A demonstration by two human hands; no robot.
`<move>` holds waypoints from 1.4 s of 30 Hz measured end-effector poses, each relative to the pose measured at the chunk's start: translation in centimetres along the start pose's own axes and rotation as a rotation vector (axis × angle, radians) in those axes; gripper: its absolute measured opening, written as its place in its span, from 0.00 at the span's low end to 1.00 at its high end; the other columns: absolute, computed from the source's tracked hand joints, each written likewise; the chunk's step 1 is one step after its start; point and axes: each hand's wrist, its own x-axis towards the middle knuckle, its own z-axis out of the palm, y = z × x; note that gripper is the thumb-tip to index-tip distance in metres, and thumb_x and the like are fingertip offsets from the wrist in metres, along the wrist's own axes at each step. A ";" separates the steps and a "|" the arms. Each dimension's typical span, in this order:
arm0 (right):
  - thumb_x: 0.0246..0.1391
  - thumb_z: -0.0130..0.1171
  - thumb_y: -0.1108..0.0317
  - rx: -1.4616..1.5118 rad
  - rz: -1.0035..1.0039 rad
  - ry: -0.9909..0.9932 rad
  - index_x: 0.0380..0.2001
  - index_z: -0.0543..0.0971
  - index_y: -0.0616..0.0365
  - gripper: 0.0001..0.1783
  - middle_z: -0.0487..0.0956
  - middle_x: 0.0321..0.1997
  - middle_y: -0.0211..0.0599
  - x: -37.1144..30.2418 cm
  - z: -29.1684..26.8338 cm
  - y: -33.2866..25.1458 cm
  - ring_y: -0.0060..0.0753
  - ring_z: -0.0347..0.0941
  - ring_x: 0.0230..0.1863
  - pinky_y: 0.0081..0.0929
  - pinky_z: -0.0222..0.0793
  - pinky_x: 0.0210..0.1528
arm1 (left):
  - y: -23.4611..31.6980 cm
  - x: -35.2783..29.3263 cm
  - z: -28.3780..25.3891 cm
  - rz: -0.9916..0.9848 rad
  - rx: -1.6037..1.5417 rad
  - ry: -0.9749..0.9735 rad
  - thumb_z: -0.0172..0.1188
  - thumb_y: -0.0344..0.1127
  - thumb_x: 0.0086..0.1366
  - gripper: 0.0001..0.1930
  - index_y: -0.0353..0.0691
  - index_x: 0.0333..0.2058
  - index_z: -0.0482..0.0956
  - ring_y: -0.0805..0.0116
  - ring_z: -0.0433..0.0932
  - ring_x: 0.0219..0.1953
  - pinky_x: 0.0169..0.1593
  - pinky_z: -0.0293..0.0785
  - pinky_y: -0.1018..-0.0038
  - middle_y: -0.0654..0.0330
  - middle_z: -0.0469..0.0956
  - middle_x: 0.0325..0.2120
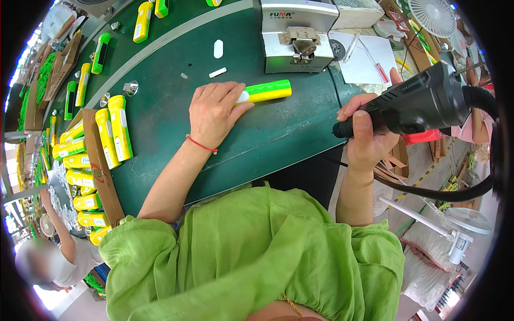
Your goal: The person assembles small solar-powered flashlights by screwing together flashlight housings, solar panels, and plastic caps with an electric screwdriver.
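Note:
My left hand (213, 111) is closed over one end of a yellow and green flashlight (270, 91) lying on the green bench (176, 134). The flashlight's other end points right, and my palm hides the rest. At the bench's right edge my right hand (369, 128) grips a black corded power tool (417, 101). Its narrow dark end faces left, apart from the flashlight. Just beyond my left hand lie a small white strip (218, 72) and a white rounded plate (218, 48).
A silver bench machine (297, 37) stands at the back. Beside it, a red-handled tool (382, 73) lies on white paper (364, 59). A cardboard box (101, 168) with several flashlights is at left; more flashlights (142, 22) lie farther back. The tool's thick cable (455, 193) loops at right.

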 end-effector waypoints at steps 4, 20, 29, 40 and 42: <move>0.48 0.66 0.79 0.014 -0.007 0.019 0.40 0.69 0.62 0.18 0.77 0.30 0.38 0.1 0.5 0.3 0.16 0.65 0.21 0.14 0.62 0.25 | 0.4 0.0 0.2 0.046 0.034 0.012 0.70 0.41 0.49 0.19 0.41 0.39 0.82 0.63 0.77 0.36 0.41 0.71 0.68 0.63 0.80 0.35; 0.53 0.63 0.73 0.020 0.012 -0.061 0.66 0.52 0.67 0.42 0.75 0.28 0.37 -0.6 2.2 -0.9 0.22 0.70 0.24 0.19 0.68 0.29 | -2.0 -2.8 -3.8 -0.160 -0.149 -0.171 0.73 0.48 0.44 0.31 0.43 0.48 0.79 0.56 0.75 0.52 0.56 0.67 0.64 0.57 0.76 0.52; 0.54 0.61 0.72 0.067 -0.009 -0.166 0.64 0.53 0.71 0.40 0.77 0.30 0.40 -0.4 4.9 -0.5 0.31 0.76 0.29 0.24 0.73 0.34 | -3.2 -4.4 -6.2 -0.132 -0.200 -0.376 0.73 0.47 0.46 0.31 0.45 0.51 0.78 0.58 0.75 0.49 0.55 0.67 0.63 0.58 0.77 0.47; 0.58 0.54 0.61 0.224 -0.104 -0.264 0.63 0.47 0.72 0.40 0.75 0.28 0.46 -0.2 12.4 2.4 0.36 0.74 0.25 0.41 0.79 0.32 | -2.4 -4.5 -3.7 -0.213 -0.355 -0.256 0.72 0.45 0.46 0.29 0.46 0.48 0.79 0.62 0.78 0.35 0.46 0.71 0.66 0.62 0.79 0.38; 0.59 0.54 0.61 0.223 -0.124 -0.251 0.62 0.47 0.72 0.39 0.74 0.27 0.45 -0.1 12.8 2.7 0.34 0.74 0.24 0.40 0.79 0.30 | -2.1 -4.4 -3.8 -0.194 -0.346 -0.256 0.74 0.43 0.45 0.29 0.44 0.48 0.79 0.56 0.78 0.38 0.43 0.74 0.65 0.59 0.80 0.39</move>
